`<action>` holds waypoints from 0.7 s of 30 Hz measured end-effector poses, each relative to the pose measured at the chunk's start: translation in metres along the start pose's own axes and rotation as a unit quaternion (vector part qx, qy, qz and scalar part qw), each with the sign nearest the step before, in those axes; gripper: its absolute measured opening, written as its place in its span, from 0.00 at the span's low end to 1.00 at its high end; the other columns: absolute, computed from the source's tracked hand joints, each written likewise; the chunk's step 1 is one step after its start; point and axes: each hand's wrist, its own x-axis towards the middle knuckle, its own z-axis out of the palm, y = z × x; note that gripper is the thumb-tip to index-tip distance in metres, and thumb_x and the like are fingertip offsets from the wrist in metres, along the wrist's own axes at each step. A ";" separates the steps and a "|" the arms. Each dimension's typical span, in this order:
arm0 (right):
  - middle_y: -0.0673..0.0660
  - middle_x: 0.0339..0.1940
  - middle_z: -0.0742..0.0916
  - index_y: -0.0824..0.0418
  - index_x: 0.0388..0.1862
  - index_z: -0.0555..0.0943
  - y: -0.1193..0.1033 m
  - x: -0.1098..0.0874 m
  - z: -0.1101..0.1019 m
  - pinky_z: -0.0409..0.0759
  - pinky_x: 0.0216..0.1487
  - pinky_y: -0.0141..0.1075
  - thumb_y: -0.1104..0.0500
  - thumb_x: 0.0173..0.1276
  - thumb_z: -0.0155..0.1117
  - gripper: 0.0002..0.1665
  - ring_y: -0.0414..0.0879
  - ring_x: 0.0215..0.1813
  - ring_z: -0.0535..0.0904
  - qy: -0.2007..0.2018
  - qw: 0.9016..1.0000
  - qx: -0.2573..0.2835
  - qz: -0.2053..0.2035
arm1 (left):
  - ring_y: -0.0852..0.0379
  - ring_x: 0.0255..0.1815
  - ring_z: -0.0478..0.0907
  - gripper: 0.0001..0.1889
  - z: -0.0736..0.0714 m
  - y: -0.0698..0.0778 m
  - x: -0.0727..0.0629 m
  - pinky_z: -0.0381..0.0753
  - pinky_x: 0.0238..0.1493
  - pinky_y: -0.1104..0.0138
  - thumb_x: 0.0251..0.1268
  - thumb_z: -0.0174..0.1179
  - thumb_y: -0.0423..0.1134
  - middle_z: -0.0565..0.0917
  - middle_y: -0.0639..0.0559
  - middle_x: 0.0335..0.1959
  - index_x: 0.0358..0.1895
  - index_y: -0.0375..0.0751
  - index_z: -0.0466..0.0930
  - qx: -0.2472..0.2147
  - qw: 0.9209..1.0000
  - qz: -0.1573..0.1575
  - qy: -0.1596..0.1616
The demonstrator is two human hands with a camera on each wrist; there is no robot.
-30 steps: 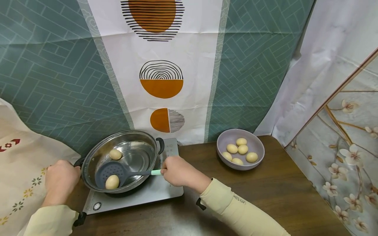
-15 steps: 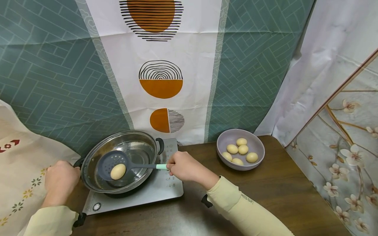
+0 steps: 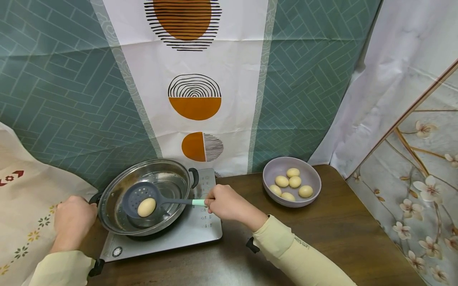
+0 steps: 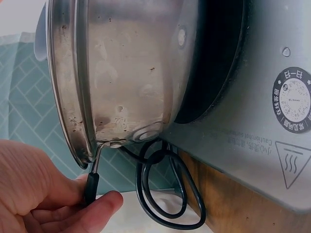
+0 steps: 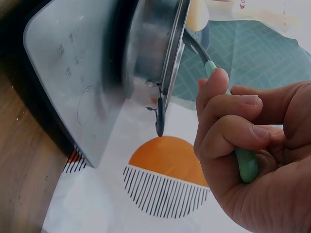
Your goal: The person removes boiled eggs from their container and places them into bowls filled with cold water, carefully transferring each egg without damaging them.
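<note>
A wide steel pot (image 3: 167,222) sits on the cooktop. My left hand (image 3: 76,218) grips its black side handle (image 4: 91,188), thumb and fingers around it in the left wrist view. In my right hand (image 3: 227,202) is a dark grey skimmer (image 3: 137,194), its mint-green handle (image 5: 247,165) wrapped by the curled fingers. One egg (image 3: 146,207) lies on the skimmer's perforated head. That head is lifted over the pot, and in the right wrist view the egg shows above the rim. The skimmer hides part of the pot's floor.
A silver induction cooktop (image 3: 209,234) is under the pot, on a dark wooden table (image 3: 343,226). At the back right stands a mauve bowl (image 3: 291,204) with several eggs (image 3: 294,182). A black cable (image 4: 146,194) loops beside the cooktop. Patterned cloth (image 3: 304,79) hangs behind.
My right hand has moved right and lifted the skimmer with an egg on it. A second egg seen in the pot earlier is out of sight. My left hand has stayed put.
</note>
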 end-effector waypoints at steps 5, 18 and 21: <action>0.45 0.18 0.82 0.56 0.27 0.83 0.004 -0.001 -0.003 0.60 0.17 0.30 0.58 0.68 0.55 0.12 0.39 0.15 0.63 0.002 1.000 0.006 0.006 | 0.22 0.36 0.70 0.20 0.000 0.001 -0.001 0.67 0.30 0.45 0.56 0.55 0.39 0.75 0.16 0.33 0.28 0.16 0.76 -0.003 1.000 -0.003 0.003; 0.45 0.17 0.81 0.54 0.26 0.82 0.020 -0.011 -0.023 0.63 0.19 0.31 0.58 0.68 0.54 0.12 0.38 0.17 0.66 0.023 0.999 0.014 0.017 | 0.21 0.33 0.71 0.20 0.001 -0.002 0.000 0.66 0.28 0.45 0.55 0.56 0.40 0.75 0.17 0.30 0.26 0.17 0.77 -0.005 1.000 0.011 0.005; 0.46 0.18 0.83 0.54 0.28 0.83 0.024 -0.014 -0.028 0.63 0.20 0.32 0.58 0.68 0.54 0.12 0.39 0.17 0.66 0.029 0.999 0.006 0.014 | 0.21 0.33 0.71 0.21 0.001 -0.002 -0.001 0.66 0.28 0.45 0.54 0.56 0.40 0.76 0.17 0.29 0.25 0.17 0.77 -0.007 1.000 0.016 0.010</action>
